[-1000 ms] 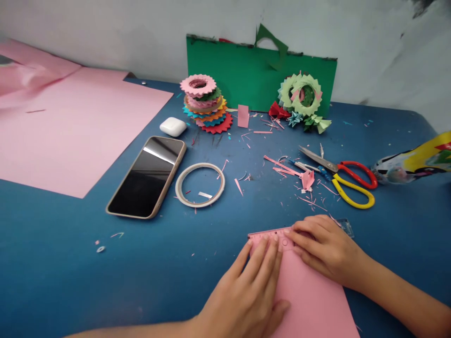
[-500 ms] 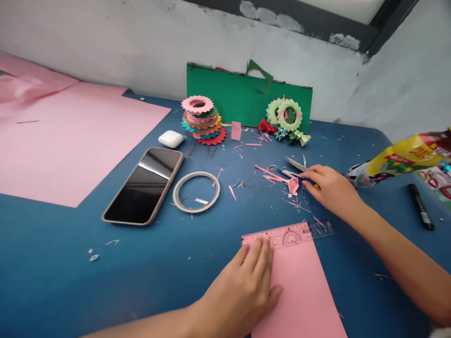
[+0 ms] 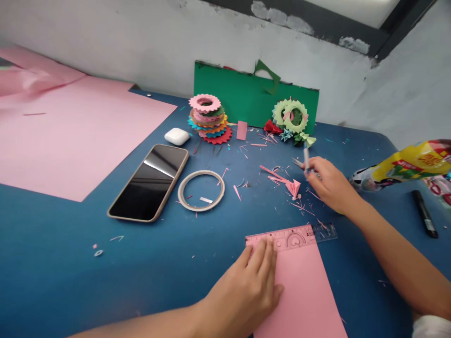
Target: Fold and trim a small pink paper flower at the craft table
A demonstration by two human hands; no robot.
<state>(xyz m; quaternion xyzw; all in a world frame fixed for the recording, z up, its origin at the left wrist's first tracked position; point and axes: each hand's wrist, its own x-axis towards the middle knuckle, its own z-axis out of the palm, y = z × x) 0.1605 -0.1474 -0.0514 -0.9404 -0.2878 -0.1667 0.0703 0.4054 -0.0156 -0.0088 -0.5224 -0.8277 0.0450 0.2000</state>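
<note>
My left hand [image 3: 246, 293] lies flat, fingers stretched, on a pink paper sheet [image 3: 303, 291], with its fingertips on the left end of a clear ruler [image 3: 299, 237] laid along the sheet's top edge. Further back, my right hand [image 3: 329, 185] is closed on a thin white and blue pen-like stick [image 3: 306, 157] that points up from its fingers. It hovers over pink paper scraps beside a small folded pink piece [image 3: 294, 188]. A scissor blade tip [image 3: 298, 163] shows just left of the hand; the rest of the scissors is hidden.
On the blue table: a phone [image 3: 150, 180], a tape ring [image 3: 201, 190], a white earbud case [image 3: 176, 136], stacked paper rings [image 3: 209, 119], a green card [image 3: 246, 98] against the wall, a green paper wreath [image 3: 291, 115], a large pink sheet [image 3: 70, 131], a yellow bag [image 3: 405, 169], a black marker [image 3: 424, 213].
My right hand left the ruler, reached back to the scissors area and now holds a thin stick raised. The left hand stayed on the sheet and ruler. The view tilted up.
</note>
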